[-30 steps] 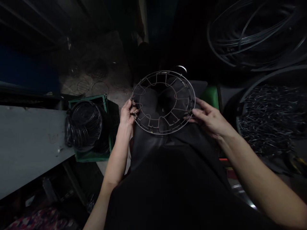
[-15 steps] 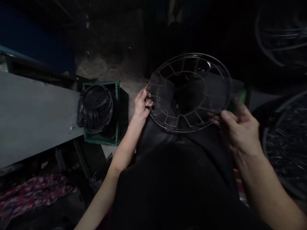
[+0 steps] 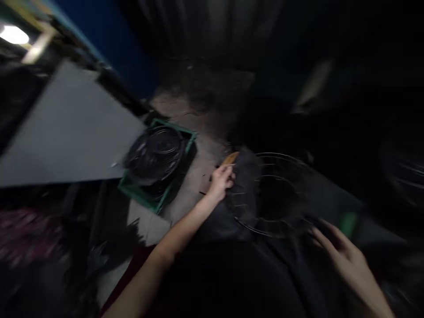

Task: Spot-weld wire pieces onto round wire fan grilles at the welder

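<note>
Reaching forward, left fingers (image 3: 228, 172) pinch the wire ring (image 3: 248, 228), right fingers (image 3: 324, 242) too blurred to tell.

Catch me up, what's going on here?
A person has a round wire frame held out over their dark clothing. The left hand grips its left edge; the right hand is at the opposite edge, its grip too dark and blurred to confirm. Off to the left, a green crate holds dark wire rings, next to a grey tabletop.
</note>
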`<state>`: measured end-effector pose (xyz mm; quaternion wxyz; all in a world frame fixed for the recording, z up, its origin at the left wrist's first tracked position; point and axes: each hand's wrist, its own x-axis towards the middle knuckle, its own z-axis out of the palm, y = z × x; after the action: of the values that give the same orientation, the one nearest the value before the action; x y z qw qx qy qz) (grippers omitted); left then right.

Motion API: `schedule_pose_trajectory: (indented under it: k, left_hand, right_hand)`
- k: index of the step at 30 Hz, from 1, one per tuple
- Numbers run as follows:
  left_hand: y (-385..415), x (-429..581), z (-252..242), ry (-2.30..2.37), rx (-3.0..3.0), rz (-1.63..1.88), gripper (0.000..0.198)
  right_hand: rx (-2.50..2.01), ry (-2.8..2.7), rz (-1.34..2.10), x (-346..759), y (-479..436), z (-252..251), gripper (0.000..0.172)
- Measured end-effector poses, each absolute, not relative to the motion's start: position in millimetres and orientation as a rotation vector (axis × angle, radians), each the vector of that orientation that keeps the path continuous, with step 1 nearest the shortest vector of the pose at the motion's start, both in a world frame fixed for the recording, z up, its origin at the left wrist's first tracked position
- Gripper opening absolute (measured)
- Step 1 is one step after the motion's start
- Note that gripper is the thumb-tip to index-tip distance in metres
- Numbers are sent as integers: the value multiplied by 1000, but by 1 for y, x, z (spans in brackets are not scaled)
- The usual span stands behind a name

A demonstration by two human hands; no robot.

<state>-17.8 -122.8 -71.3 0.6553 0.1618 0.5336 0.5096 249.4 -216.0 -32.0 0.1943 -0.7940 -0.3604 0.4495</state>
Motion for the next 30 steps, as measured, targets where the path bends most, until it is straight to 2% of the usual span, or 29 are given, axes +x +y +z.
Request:
schedule_pose_trajectory:
  k: [4,7,10,13,19,22,25,30]
  left_hand:
    - [-116,-43,-71,1134,422,1167,33]
    - [-113,-37,-68,1161,461,1177,40]
    - [-118,-30,-63,1153,472,1184,39]
    - [-121,-28,-60,1129,487,1167,40]
    - [-125,-30,-52,1122,526,1180,40]
    - [-129,-28,-50,1122,540,1169,40]
    - [-127,-23,-49,1101,563,1148,39]
    - [-123,-17,-46,1073,604,1138,22]
  right_hand:
    - [-2075,-1282,926,248,-169,-10,48]
    - [-1871,-1381,1036,254,-133,1,44]
    - [-1771,-1355,1298,259,-113,2,42]
    - [-1712,-1359,1412,263,-104,3,45]
    - [-1669,-1547,1387,260,-102,16,44]
    - [-1706,-1492,1265,255,-106,17,40]
    - [-1704,-1367,1301,256,-108,13,34]
    - [-1750,-1282,1459,269,-110,5,29]
